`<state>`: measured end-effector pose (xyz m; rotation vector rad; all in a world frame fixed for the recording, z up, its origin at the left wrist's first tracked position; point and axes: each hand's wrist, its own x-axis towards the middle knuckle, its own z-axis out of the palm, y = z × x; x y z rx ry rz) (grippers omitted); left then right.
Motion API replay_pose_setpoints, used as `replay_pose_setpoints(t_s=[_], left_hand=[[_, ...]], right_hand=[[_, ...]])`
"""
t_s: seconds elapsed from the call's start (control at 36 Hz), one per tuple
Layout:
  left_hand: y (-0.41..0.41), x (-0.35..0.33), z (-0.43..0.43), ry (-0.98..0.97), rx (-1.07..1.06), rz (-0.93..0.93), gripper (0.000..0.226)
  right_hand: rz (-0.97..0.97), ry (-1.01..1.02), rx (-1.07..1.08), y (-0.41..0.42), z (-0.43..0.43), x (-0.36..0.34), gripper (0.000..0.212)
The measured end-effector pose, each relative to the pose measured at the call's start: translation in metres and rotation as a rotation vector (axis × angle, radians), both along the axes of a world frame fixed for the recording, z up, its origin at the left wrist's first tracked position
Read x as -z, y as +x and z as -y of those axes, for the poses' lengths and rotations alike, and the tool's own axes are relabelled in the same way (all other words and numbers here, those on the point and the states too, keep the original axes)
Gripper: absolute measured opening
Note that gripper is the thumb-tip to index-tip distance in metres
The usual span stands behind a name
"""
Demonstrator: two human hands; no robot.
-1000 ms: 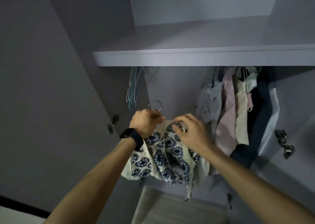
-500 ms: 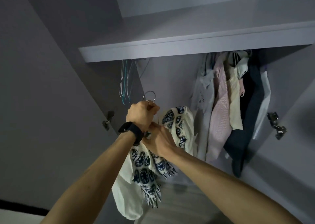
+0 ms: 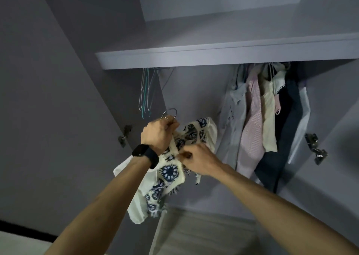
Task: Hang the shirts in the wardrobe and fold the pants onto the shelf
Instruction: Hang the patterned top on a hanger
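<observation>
A cream shirt with dark blue flower patches hangs from a wire hanger whose metal hook sticks up above my fist. My left hand, with a black watch on the wrist, grips the hanger's neck in front of the open wardrobe. Just below and to the right, my right hand pinches the shirt's fabric near the collar. One shoulder of the shirt bulges up to the right. The hanger's arms are hidden inside the cloth.
Several empty wire hangers hang at the left under the grey shelf. Several shirts on hangers fill the right side. The wardrobe doors stand open, with a hinge on the left and a hinge on the right.
My right hand has shifted a little right along the fabric, and the patterned shirt has spread wider over the hanger. The view has tilted slightly.
</observation>
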<state>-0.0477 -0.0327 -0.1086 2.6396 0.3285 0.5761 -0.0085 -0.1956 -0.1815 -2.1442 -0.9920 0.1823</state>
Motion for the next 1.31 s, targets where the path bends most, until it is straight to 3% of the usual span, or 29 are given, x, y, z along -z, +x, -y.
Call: replay_pose_setpoints(t_s=[0.06, 0.14, 0.19, 0.31, 0.42, 0.5, 0.64, 0.72, 0.86, 0.97, 1.06, 1.11, 1.22, 1.31], left_hand=[[-0.001, 0.001, -0.002, -0.008, 0.014, 0.013, 0.015], [-0.002, -0.002, -0.005, -0.044, 0.038, 0.047, 0.013], [-0.003, -0.006, -0.007, -0.088, 0.036, 0.051, 0.014], [-0.004, -0.014, -0.003, -0.125, 0.039, 0.069, 0.015], [-0.006, -0.016, -0.002, -0.061, 0.021, 0.093, 0.016], [-0.008, -0.014, -0.006, -0.021, -0.021, 0.081, 0.017], [-0.012, -0.010, -0.006, -0.123, -0.024, 0.118, 0.020], [-0.013, -0.013, -0.005, -0.094, 0.005, 0.118, 0.022], [-0.007, -0.010, -0.005, -0.005, -0.010, 0.123, 0.022], [-0.003, 0.003, -0.002, 0.056, -0.051, 0.068, 0.024], [0.001, 0.010, -0.002, -0.025, -0.059, 0.058, 0.020], [0.002, 0.008, -0.003, -0.096, -0.028, 0.073, 0.018], [0.003, -0.003, -0.013, -0.117, 0.124, 0.035, 0.018], [0.003, -0.013, -0.016, -0.142, 0.236, 0.009, 0.015]], right_hand=[[-0.084, 0.003, -0.013, 0.009, 0.003, -0.003, 0.016], [-0.019, 0.143, 0.346, 0.028, 0.012, -0.010, 0.026], [0.047, 0.100, 0.501, 0.040, 0.014, -0.015, 0.035], [0.227, -0.001, 0.466, 0.051, 0.003, -0.025, 0.038], [0.349, 0.001, 0.468, 0.055, -0.005, -0.033, 0.009], [0.360, 0.005, 0.486, 0.053, -0.010, -0.036, 0.006], [0.360, -0.045, 0.476, 0.058, -0.011, -0.038, 0.028], [0.413, -0.051, 0.448, 0.065, -0.009, -0.038, 0.010], [0.341, 0.018, 0.425, 0.056, -0.004, -0.044, 0.003], [0.054, 0.125, 0.352, 0.018, -0.016, -0.039, 0.017], [-0.093, 0.183, 0.184, 0.003, -0.013, -0.033, 0.013], [-0.154, 0.146, 0.088, 0.006, 0.000, -0.031, 0.033], [0.062, 0.165, 0.333, 0.041, 0.030, -0.037, 0.034], [0.175, 0.030, 0.262, 0.071, 0.043, -0.051, 0.054]])
